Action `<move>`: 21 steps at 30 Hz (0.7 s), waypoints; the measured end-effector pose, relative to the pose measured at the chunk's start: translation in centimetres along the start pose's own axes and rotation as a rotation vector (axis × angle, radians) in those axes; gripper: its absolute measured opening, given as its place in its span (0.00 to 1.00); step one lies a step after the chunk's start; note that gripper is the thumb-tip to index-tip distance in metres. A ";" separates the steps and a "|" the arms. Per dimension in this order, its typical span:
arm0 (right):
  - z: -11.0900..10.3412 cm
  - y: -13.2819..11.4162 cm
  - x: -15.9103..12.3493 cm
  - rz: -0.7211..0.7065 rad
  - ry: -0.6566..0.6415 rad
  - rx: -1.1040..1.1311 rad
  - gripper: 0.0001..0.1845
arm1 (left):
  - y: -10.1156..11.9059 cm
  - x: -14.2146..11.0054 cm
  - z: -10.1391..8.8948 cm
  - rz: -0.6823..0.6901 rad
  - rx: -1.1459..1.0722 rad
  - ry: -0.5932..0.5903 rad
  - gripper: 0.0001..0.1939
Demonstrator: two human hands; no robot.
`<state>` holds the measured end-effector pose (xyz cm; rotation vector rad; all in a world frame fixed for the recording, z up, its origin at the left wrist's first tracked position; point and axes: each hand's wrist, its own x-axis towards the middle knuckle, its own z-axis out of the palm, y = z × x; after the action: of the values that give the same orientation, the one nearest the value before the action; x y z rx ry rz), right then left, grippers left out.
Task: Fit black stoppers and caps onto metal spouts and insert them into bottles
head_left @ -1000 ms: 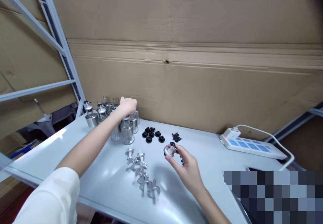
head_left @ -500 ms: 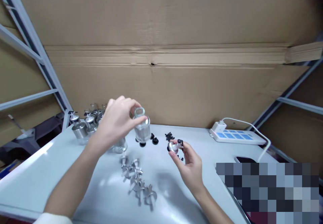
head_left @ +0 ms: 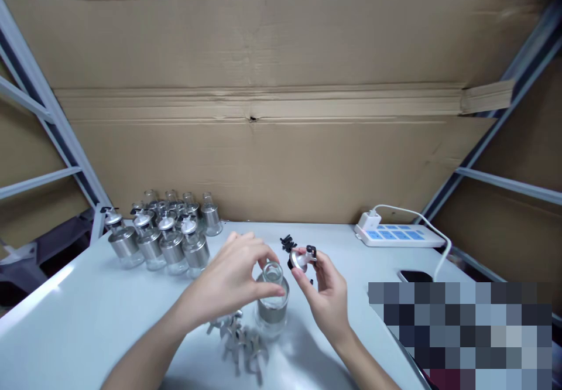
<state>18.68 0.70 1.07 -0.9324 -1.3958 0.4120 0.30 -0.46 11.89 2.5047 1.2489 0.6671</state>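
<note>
My left hand (head_left: 239, 276) is closed around the neck of a clear glass bottle (head_left: 273, 308) with a silver band, upright over the front middle of the table. Whether its base touches the table I cannot tell. To its right, my right hand (head_left: 327, 293) pinches a silver pump top (head_left: 301, 259) with black parts, tilted sideways and apart from the bottle. Several loose silver metal parts (head_left: 239, 337) lie just left of the bottle, partly behind my left forearm. A small pile of black parts (head_left: 288, 242) lies beyond my right hand.
Several banded glass bottles (head_left: 172, 250) stand at the back left, the front ones with pump tops. A white power strip (head_left: 397, 235) with a plugged-in charger and cable lies at the back right, near a dark phone (head_left: 415, 276). Cardboard (head_left: 281, 161) walls the back.
My left hand has brought the glass bottle down and to the right, nearer my right hand. The right hand still holds the pump top, and the view has shifted slightly.
</note>
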 end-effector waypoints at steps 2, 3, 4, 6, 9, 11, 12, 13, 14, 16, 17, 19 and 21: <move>0.0 0.0 -0.1 -0.007 -0.006 -0.005 0.11 | -0.4 0.3 0.3 -0.019 -0.029 -0.014 0.14; 0.1 0.0 -0.1 -0.012 -0.008 -0.005 0.11 | -0.5 0.5 0.5 -0.024 -0.038 -0.022 0.14; 0.1 0.1 -0.1 -0.018 -0.009 -0.004 0.11 | -0.7 0.7 0.6 -0.029 -0.043 -0.031 0.14; 0.1 0.2 -0.1 -0.033 -0.006 -0.002 0.11 | -0.9 1.1 0.9 -0.038 -0.055 -0.069 0.15; -0.1 0.2 -0.2 -0.052 -0.007 0.009 0.11 | -0.9 1.6 0.9 -0.079 -0.088 -0.139 0.17; -0.1 0.2 -0.3 -0.060 -0.014 0.016 0.11 | -0.8 1.7 0.9 -0.112 -0.107 -0.167 0.17; -0.1 0.2 -0.3 -0.063 -0.017 0.021 0.11 | -0.8 1.8 0.9 -0.126 -0.114 -0.173 0.17; -0.1 0.1 -0.3 -0.063 -0.017 0.028 0.11 | -0.7 1.9 0.8 -0.137 -0.123 -0.180 0.17; -0.1 0.0 -0.3 -0.059 -0.015 0.037 0.11 | -0.7 1.9 0.8 -0.146 -0.133 -0.185 0.17; 0.0 -0.2 -0.2 -0.029 -0.002 0.066 0.11 | -0.8 2.0 0.8 -0.161 -0.162 -0.195 0.17; 0.0 -0.3 -0.1 -0.001 0.011 0.091 0.11 | -0.9 2.2 0.8 -0.164 -0.181 -0.200 0.17; 0.0 -0.4 0.2 0.083 0.043 0.167 0.11 | -1.5 2.6 1.1 -0.151 -0.249 -0.228 0.17; -0.1 -0.6 0.6 0.179 0.053 0.265 0.13 | -2.4 3.1 1.9 -0.101 -0.396 -0.292 0.17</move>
<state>18.71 0.78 1.89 -0.8457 -1.1793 0.6852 1.29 3.39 10.14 2.1081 1.0159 0.4504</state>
